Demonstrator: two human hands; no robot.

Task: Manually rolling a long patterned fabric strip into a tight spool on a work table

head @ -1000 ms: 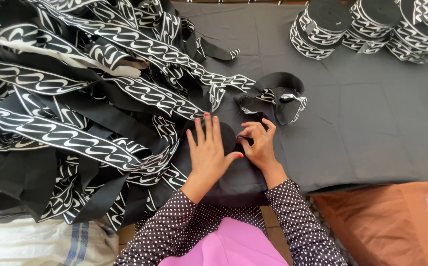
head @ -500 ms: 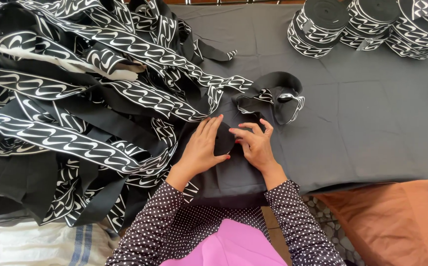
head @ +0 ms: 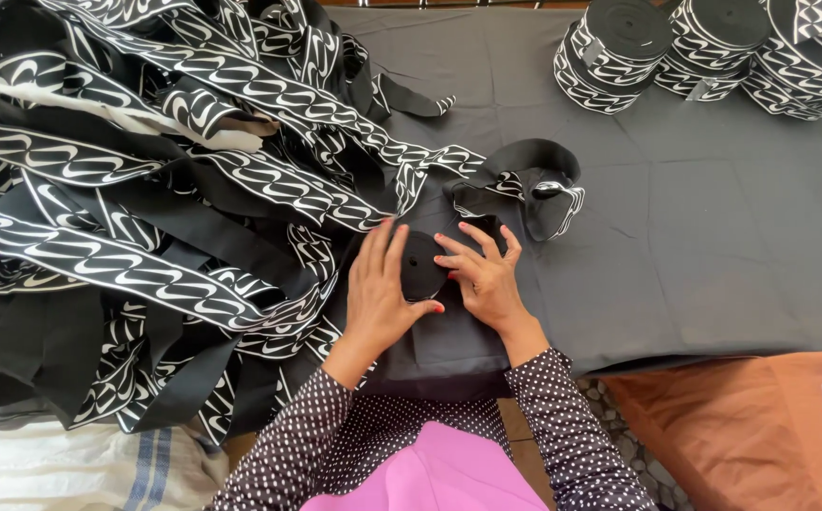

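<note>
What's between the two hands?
Head view: a small, tightly wound black band roll sits between left hand and right hand, touched by both.

Band heap (head: 146, 189) black with white wave pattern; tablecloth (head: 714, 237) dark grey; sleeves (head: 562, 426) dark, white-dotted.

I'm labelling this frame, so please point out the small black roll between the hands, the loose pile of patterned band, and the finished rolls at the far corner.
small black roll (head: 421, 266), head view, on its flat round face.
pile of patterned band (head: 146, 189), head view, on a strip mid-heap.
finished rolls (head: 619, 43), head view, on the nearest stack's top.
</note>
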